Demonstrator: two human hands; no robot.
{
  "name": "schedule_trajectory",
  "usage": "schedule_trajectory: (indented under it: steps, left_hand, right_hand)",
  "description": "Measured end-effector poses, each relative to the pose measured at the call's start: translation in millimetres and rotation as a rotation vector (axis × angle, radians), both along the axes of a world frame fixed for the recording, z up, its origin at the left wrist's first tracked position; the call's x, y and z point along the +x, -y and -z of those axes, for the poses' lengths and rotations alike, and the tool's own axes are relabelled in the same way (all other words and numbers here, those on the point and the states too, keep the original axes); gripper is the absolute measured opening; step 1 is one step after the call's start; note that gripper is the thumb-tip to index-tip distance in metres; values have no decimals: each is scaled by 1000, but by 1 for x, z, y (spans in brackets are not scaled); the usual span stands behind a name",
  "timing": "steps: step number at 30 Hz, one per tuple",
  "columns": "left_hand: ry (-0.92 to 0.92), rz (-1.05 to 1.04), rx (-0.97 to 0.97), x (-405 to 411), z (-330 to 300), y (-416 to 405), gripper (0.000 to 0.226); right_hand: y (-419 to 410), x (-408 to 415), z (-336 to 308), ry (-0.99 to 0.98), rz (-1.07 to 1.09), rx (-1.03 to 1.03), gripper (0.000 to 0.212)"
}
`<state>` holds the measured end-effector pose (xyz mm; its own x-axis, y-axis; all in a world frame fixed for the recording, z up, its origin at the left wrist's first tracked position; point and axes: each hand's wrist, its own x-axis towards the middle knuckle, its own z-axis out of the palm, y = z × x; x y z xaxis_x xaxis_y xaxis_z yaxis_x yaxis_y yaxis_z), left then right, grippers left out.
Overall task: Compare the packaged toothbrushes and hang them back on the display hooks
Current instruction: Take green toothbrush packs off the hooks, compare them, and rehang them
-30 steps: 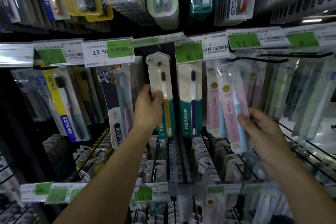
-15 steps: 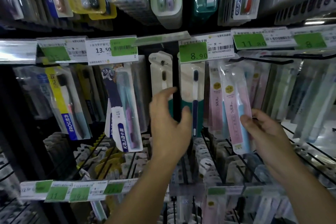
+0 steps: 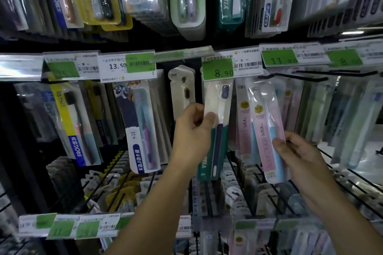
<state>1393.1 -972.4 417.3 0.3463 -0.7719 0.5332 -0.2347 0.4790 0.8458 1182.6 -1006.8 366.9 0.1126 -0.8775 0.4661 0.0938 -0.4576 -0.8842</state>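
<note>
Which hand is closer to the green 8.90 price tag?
Left. The left hand pinches the teal pack directly under the 8.90 tag; the right hand holds the pink pack lower right.

A price rail (image 3: 228, 62) runs across the upper middle of the frame, with packs hanging in rows above and below it. Centre frame, the left hand (image 3: 192, 130) pinches the left edge of a toothbrush pack (image 3: 217, 114) hanging just under the 8.90 tag (image 3: 217, 71). Right of it, at centre right, the right hand (image 3: 298, 155) holds the lower end of a second pack (image 3: 267, 130), tilted in front of the hanging row. A wire hook (image 3: 294, 77) juts out above that pack. A lower price rail (image 3: 83, 226) sits at lower left.
</note>
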Motion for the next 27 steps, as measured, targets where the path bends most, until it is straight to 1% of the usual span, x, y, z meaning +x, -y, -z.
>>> schedule_trajectory:
  steps: [2,4,11,14,17,20,24,27]
  left_hand:
    - [-26,38,-18,2,-3,-11,17]
    - [-32,76,-35,3,-4,-24,15]
    - [49,189,-127,4,-6,-63,14]
    - [28,153,-103,11,0,-71,13]
    - [-51,64,-76,23,10,-75,14]
    - [-133,-18,-69,38,14,-76,15]
    - [-161,-53,-78,48,10,-70,14]
    - [-155,-57,-94,46,8,-69,24]
  right_hand:
    - [1,0,1,-13,13,-2,18]
    - [2,0,3,-26,21,-1,20]
    - [0,9,1,6,13,-6,18]
    - [0,11,1,7,16,-11,28]
    - [-2,11,0,19,-3,7,19]
    - [-3,11,0,25,-11,9,20]
    - [-4,11,0,27,-12,5,22]
    - [-5,11,-1,19,-11,9,21]
